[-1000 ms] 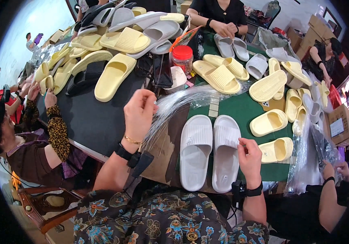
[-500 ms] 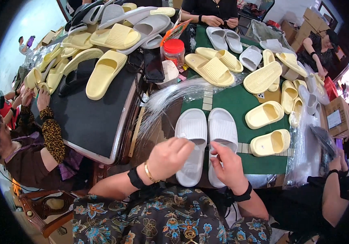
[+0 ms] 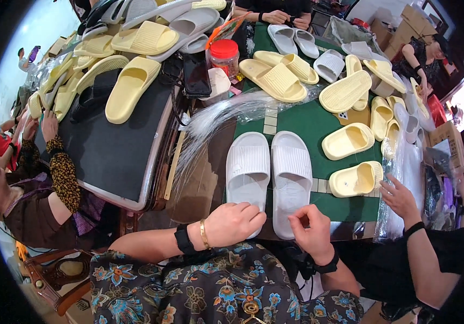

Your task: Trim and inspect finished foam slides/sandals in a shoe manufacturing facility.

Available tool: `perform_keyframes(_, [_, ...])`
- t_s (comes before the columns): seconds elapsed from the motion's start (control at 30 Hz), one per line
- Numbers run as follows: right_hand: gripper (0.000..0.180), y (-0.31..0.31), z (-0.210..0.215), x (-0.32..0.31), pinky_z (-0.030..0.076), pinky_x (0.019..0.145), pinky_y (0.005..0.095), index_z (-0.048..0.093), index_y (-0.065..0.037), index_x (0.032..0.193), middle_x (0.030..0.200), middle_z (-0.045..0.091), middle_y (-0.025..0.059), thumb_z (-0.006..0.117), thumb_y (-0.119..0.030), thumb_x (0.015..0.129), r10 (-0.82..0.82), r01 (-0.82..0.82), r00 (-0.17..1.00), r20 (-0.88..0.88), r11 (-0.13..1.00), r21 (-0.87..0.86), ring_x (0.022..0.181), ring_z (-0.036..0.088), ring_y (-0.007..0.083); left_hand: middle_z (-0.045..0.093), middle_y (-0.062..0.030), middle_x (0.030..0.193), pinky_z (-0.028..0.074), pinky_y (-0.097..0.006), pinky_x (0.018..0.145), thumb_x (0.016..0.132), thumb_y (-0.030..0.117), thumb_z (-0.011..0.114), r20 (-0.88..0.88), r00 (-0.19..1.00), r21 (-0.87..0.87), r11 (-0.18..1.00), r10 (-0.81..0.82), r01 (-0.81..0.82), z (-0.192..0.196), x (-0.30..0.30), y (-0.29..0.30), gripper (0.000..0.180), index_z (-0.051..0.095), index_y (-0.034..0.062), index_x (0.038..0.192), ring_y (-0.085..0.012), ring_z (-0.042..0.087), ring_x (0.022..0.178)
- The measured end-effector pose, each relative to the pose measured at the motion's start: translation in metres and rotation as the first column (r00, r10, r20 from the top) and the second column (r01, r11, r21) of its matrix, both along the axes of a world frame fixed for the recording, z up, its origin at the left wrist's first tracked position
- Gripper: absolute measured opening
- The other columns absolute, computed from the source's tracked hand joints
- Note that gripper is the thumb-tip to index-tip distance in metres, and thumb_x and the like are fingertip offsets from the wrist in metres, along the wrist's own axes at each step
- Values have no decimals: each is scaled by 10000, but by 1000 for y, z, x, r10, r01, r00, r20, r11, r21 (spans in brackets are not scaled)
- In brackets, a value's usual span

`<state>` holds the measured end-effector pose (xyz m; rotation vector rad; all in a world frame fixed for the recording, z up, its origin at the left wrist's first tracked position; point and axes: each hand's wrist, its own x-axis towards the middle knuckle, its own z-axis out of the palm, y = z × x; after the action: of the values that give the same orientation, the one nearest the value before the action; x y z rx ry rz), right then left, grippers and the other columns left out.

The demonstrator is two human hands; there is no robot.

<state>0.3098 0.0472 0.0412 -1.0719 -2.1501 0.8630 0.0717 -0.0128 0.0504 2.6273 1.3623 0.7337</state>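
A pair of white ribbed slippers lies side by side, toes away from me, on the green table [image 3: 318, 121]. My left hand [image 3: 234, 224] is curled shut over the heel of the left white slipper [image 3: 248, 164]. My right hand [image 3: 310, 229] pinches the heel edge of the right white slipper [image 3: 292, 170]. A fanned bundle of thin clear plastic strands [image 3: 215, 116] lies just beyond the pair, to the left. Whether a strand is in my fingers cannot be made out.
Pale yellow slippers [image 3: 353, 180] lie right of the pair, with several more heaped at the back. A co-worker's hand [image 3: 399, 197] rests on clear bags [image 3: 405, 167] at right. A black board [image 3: 113, 146], a phone [image 3: 195, 75] and a red-lidded jar [image 3: 225, 54] are at left.
My left hand came down from the plastic strands to the left slipper's heel. My right hand shifted from the pair's right side to the right slipper's heel.
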Motion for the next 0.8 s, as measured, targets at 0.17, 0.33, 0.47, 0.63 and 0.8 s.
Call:
perform_keyframes(0.17, [190,-5,6,1,504,526,294,587,-29,948,717,625,78,723,-96,833,-108,101,993,-55,987,-126,566,618,178,530,-58,741,522,-326,568,752,122,588,-3,997,-64,995,79,-79,-8,2,2,114,525,66,828,-208,625,689])
perform_keyframes(0.33, [172,-5,4,-7,513,564,337,628,-40,988,749,626,106,691,-92,836,12,-10,1000,18,994,-107,609,630,248,528,-56,741,525,-339,571,751,117,591,21,997,-67,995,74,-72,-7,15,2,110,525,75,828,-214,624,685])
perform_keyframes(0.47, [99,-1,-2,-8,509,615,385,637,-44,925,797,628,121,667,-68,834,133,-139,989,62,985,102,719,632,321,528,-54,756,521,-340,574,759,120,588,23,999,-54,998,34,-32,-5,13,4,107,525,76,833,-215,619,698])
perform_keyframes(0.63, [75,2,0,4,505,604,379,633,-47,885,783,623,117,672,-68,825,135,-147,987,82,975,164,692,628,309,550,-49,809,519,-334,615,738,117,589,-85,990,-57,991,112,-117,-3,-13,9,183,576,70,914,-222,608,750])
perform_keyframes(0.8, [73,1,-5,13,504,597,383,619,-52,856,759,612,112,676,-66,813,220,-236,967,130,965,118,682,625,309,562,-49,849,518,-331,627,739,130,593,-27,999,-101,994,-31,28,-2,-17,-3,201,586,71,930,-222,594,744])
